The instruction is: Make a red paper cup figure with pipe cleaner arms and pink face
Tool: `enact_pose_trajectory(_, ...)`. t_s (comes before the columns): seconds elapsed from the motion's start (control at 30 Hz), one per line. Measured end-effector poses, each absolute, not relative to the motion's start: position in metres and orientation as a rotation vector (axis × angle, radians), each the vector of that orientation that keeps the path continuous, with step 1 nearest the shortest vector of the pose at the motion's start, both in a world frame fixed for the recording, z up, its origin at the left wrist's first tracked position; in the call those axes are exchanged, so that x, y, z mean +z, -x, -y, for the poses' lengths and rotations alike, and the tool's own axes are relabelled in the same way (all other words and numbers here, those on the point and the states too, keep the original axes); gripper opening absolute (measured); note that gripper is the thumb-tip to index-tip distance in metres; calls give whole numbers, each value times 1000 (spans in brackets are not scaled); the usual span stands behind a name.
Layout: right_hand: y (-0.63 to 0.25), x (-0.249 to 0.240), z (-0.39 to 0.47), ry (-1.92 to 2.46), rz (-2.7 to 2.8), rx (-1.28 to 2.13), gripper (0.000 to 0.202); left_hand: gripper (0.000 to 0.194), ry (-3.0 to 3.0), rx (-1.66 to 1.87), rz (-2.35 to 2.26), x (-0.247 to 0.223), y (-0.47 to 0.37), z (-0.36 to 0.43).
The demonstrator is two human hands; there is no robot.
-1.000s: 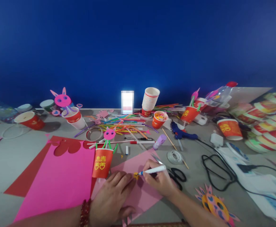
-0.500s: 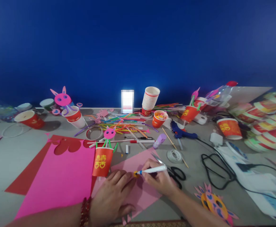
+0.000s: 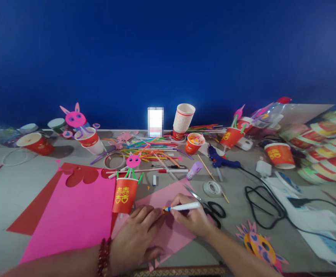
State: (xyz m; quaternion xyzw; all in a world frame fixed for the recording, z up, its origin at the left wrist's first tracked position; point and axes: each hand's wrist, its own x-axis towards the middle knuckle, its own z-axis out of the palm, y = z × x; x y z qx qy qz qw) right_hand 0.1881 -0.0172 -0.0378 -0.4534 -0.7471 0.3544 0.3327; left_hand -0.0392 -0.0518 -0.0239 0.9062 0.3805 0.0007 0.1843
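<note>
My right hand point(image 3: 189, 217) is closed around a white marker point(image 3: 185, 207), its blue tip touching a small orange piece point(image 3: 164, 210). My left hand point(image 3: 137, 234), a red bead bracelet at its wrist, lies on light pink paper point(image 3: 179, 234), fingertips pressed at the orange piece; whether they pinch it is hidden. Black-handled scissors point(image 3: 214, 209) lie just right of my right hand. Beyond my left hand stands a red cup point(image 3: 125, 195) with a pink animal head point(image 3: 133, 160) on green straws. A small marker cap point(image 3: 154, 180) rests behind the paper.
Bright pink sheets point(image 3: 75, 215) cover the left. Colourful straws point(image 3: 153, 148), stacked cups point(image 3: 183, 117) and a glue gun point(image 3: 222, 159) lie farther back. Clear tape point(image 3: 212, 188), a black cable point(image 3: 260, 207) and an orange-and-pink paper figure point(image 3: 261, 248) are at the right.
The marker and my right hand have shifted very slightly left. My left hand stays on the paper. The whole view has moved a little.
</note>
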Motion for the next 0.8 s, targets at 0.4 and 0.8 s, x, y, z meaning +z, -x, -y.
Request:
enact_pose_trajectory(0.4,-189,-40,16,1179,1969,927,10,69,-2561,-8,-1060,-24,39,51)
enact_pose_trajectory(0.8,-193,-50,17,1182,1947,970,11,71,-2603,6,-1053,-27,40,52)
